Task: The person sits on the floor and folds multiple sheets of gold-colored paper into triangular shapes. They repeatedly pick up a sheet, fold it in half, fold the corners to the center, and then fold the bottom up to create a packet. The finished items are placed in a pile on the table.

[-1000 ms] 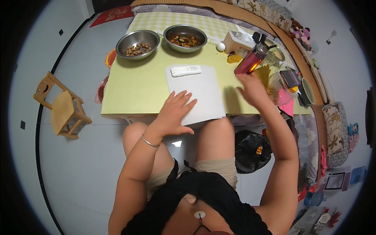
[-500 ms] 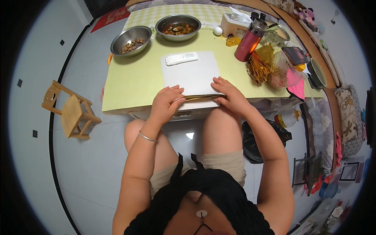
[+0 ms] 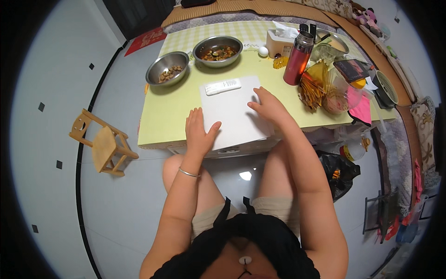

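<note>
A white sheet [image 3: 234, 111] lies on the table, its near end reaching the front edge. A slim white remote-like device [image 3: 223, 87] rests near its far end. Flat along the sheet's left side is my left hand [image 3: 200, 135], fingers stretched and thumb spread over the white surface. My right hand [image 3: 269, 108] is at the sheet's right side, thumb and fingers apart, holding nothing. Part of the sheet's right edge is hidden under that hand and forearm.
Two steel bowls, one with nuts [image 3: 170, 74] and one with food in liquid [image 3: 218, 53], stand at the far left. To the right are a red flask [image 3: 298, 60], a tissue box [image 3: 278, 44], an egg [image 3: 263, 51] and brown bundled strips [image 3: 312, 88]. A small wooden chair [image 3: 104, 142] stands left.
Both hands have let go of the sheet's near edge. The raised, bent near end now lies extended. My right hand moved up the right side; my left lies flat on the left.
</note>
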Motion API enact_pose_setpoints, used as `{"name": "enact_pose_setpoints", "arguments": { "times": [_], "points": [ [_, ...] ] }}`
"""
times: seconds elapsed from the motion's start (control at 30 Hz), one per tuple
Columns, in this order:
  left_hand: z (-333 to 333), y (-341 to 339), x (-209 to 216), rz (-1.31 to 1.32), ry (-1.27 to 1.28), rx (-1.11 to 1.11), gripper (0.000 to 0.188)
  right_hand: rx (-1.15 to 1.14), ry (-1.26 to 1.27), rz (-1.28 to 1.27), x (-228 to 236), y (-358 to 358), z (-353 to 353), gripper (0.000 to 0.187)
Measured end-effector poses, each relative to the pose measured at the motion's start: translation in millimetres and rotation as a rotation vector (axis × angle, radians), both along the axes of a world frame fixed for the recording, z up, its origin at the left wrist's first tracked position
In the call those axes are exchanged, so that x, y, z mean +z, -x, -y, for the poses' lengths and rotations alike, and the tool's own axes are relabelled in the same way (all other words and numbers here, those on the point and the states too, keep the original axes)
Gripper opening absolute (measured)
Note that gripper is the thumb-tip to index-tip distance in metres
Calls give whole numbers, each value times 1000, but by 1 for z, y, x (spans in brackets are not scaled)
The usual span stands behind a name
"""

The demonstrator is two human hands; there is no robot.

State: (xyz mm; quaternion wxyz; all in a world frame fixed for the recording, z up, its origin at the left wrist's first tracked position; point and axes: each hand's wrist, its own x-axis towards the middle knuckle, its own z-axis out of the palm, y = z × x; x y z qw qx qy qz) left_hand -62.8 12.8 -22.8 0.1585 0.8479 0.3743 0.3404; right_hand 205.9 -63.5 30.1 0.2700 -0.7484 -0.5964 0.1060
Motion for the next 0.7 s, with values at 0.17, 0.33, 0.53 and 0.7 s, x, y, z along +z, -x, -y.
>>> {"name": "enact_pose_setpoints", "arguments": {
  "times": [0.17,0.33,0.53,0.7],
  "points": [
    [-19,-17,14,-245,92,52,92,-109,97,120,-15,6,-28,59],
    [-29,-24,21,-375,164,-35,96,-115,52,103,-23,8,-24,69],
    [-42,-46,62,-617,271,-122,95,-107,67,101,-23,5,-21,72],
    [-47,-49,44,-484,182,-112,93,-73,69,50,-20,2,-21,72]
  ]
}}
